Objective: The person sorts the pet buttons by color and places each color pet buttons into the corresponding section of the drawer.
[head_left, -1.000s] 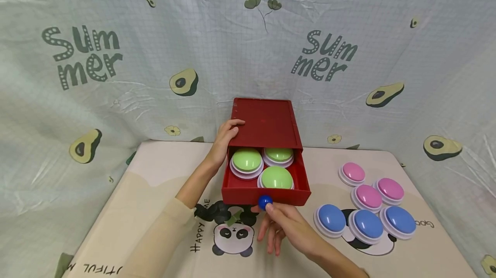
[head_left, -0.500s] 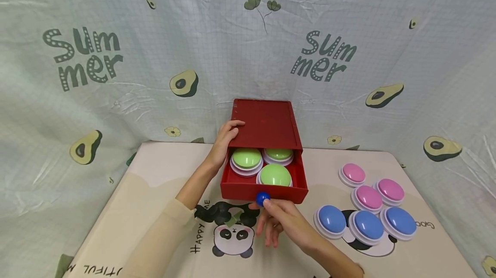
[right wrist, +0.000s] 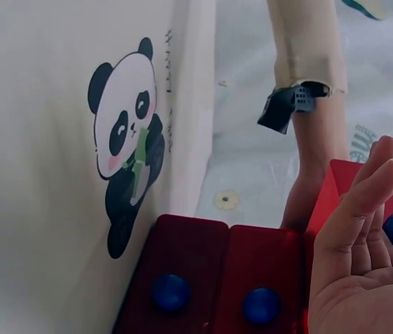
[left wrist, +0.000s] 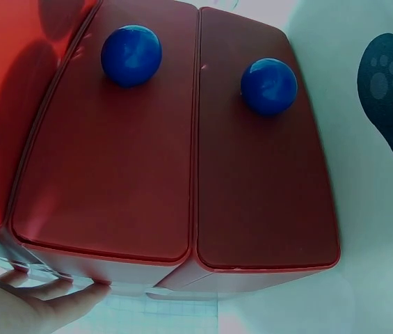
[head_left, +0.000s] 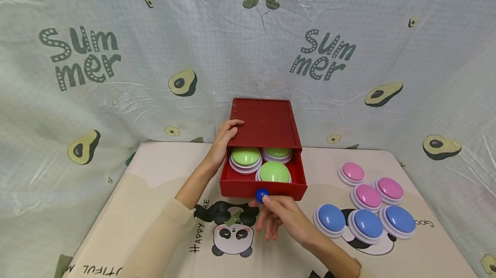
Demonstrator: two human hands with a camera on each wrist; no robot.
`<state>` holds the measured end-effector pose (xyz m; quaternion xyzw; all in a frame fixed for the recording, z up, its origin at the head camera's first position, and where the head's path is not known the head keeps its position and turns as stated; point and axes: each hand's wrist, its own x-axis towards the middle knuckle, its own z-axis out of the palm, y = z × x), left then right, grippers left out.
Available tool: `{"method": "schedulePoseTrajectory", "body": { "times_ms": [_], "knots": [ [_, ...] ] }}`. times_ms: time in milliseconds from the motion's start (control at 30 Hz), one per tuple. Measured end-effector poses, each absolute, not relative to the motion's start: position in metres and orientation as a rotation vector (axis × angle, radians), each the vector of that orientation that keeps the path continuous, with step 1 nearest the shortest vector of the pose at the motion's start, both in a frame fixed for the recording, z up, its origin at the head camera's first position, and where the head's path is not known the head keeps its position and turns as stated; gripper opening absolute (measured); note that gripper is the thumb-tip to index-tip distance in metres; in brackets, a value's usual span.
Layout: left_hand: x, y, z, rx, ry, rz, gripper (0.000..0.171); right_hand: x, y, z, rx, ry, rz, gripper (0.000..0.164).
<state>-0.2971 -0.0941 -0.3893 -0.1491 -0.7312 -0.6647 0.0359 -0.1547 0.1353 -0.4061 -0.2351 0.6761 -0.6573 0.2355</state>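
A red drawer cabinet [head_left: 265, 123] stands against the back cloth, its top drawer [head_left: 240, 189] pulled partly out. Three green dome buttons on white bases, including a front one [head_left: 274, 172], lie in that drawer. My left hand [head_left: 222, 141] rests on the cabinet's left upper edge; in the left wrist view its fingers [left wrist: 78, 300] lie fairly straight along the side. At the drawer front, my right hand [head_left: 284, 217] has thumb and index finger at the blue knob [head_left: 261, 195], the other fingers loosely bent. Two lower drawers with blue knobs [left wrist: 268, 87] show closed in the left wrist view.
To the right on the table [head_left: 155, 209] lie three pink dome buttons, one of them nearest the others [head_left: 368, 196], and three blue dome buttons, with one in the middle [head_left: 365, 224]. The patterned cloth [head_left: 240, 54] hangs close behind the cabinet.
The top drawer has slid a little back into the cabinet, carrying the green buttons inward. My right hand has moved along with the knob; the left hand has stayed in place.
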Motion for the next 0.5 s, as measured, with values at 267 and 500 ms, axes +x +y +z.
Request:
{"method": "schedulePoseTrajectory", "body": {
  "times_ms": [267,500],
  "knots": [
    [-0.2970,-0.0950,-0.3881,-0.445,-2.251,-2.035,0.043,-0.1583,0.1385,-0.4052,-0.673,1.882,-1.784,0.049],
    [-0.2970,-0.0943,-0.3883,-0.442,-2.246,-2.051,0.043,-0.1607,0.1420,-0.4051,-0.686,1.883,-1.774,0.049]
  ]
}}
